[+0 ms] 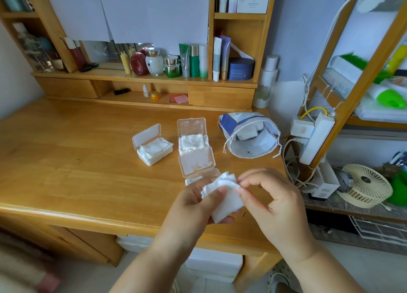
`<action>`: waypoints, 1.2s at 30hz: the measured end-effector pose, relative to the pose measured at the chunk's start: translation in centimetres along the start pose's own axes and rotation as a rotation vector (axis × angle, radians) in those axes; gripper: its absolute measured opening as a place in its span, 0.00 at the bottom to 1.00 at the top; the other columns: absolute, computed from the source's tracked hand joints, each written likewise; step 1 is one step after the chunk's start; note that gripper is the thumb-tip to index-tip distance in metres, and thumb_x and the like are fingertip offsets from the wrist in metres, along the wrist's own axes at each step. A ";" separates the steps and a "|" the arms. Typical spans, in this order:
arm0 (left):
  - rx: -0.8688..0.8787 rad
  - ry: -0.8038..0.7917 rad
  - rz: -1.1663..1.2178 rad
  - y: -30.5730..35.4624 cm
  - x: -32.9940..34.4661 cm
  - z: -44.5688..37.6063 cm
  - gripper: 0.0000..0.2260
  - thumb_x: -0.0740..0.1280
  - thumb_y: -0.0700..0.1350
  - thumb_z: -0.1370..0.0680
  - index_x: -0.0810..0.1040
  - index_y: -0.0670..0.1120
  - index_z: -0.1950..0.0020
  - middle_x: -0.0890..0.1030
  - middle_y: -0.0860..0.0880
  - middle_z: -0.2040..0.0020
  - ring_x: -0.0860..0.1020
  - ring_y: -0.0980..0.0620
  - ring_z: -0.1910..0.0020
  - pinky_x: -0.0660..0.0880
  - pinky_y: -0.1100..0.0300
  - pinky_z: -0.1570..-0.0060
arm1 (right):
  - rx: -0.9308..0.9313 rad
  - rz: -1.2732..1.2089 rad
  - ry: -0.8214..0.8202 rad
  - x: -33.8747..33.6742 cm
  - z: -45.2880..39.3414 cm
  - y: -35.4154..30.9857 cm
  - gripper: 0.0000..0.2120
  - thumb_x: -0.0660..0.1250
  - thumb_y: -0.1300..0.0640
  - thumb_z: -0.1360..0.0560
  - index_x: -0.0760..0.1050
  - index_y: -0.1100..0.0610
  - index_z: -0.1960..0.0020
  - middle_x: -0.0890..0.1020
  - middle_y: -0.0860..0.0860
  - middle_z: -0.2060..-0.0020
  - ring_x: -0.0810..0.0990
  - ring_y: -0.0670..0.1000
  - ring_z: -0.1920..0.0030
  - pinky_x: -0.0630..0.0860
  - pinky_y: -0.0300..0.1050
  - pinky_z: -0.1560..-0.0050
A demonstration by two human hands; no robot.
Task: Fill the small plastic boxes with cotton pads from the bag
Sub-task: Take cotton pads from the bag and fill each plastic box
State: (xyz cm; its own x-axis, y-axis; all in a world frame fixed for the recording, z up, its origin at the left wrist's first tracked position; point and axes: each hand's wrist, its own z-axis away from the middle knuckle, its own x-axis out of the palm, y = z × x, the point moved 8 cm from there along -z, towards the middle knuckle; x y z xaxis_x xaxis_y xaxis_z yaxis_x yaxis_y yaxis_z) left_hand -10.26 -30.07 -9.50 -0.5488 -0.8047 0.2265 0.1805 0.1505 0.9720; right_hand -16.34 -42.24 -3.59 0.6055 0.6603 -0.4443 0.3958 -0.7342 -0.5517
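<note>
Held above the near edge of the light wooden desk: a small stack of white square cotton pads, fanned at its top. Gripped from the left by the left hand, thumb curled over the front of the stack and fingers behind. Pinched at the upper right corner by the fingertips of the right hand, remaining fingers curled. Both forearms reaching in across the desk's rounded front edge.

Just beyond the stack, partly hidden behind it: a small clear plastic box nearest the hands, hinged lid raised, contents impossible to tell. Touching its lid from behind: a second small clear plastic box, lid upright, filled with white pads. Left of that, set at an angle and apart: a third small clear plastic box, lid tilted back, packed with pads above the rim.

Right of the second box, close to the desk's right edge: a blue-and-white drawstring plastic bag, mouth gaping toward the hands, more pads visible inside, cords trailing on the wood.

Left of the boxes: a broad stretch of bare desk surface. At the desk's far edge: a wooden shelf unit crowded with cosmetic bottles and jars.
</note>
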 end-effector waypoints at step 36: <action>-0.136 0.112 -0.061 0.4 -0.6 0.7 0.11 0.66 0.43 0.24 0.85 0.45 0.63 0.82 0.48 0.67 0.79 0.55 0.68 0.76 0.63 0.67 | 0.209 -0.284 -0.101 0.8 0.8 1.0 0.04 0.71 0.61 0.31 0.82 0.55 0.57 0.83 0.45 0.60 0.82 0.47 0.58 0.77 0.37 0.57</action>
State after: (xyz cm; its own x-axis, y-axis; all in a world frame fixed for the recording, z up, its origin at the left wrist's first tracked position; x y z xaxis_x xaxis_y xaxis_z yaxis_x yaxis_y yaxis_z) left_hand -10.40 -29.14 -9.25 -0.4689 -0.8702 0.1511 0.2625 0.0260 0.9646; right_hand -15.99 -42.28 -5.07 0.4161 0.8533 -0.3143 0.3822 -0.4777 -0.7910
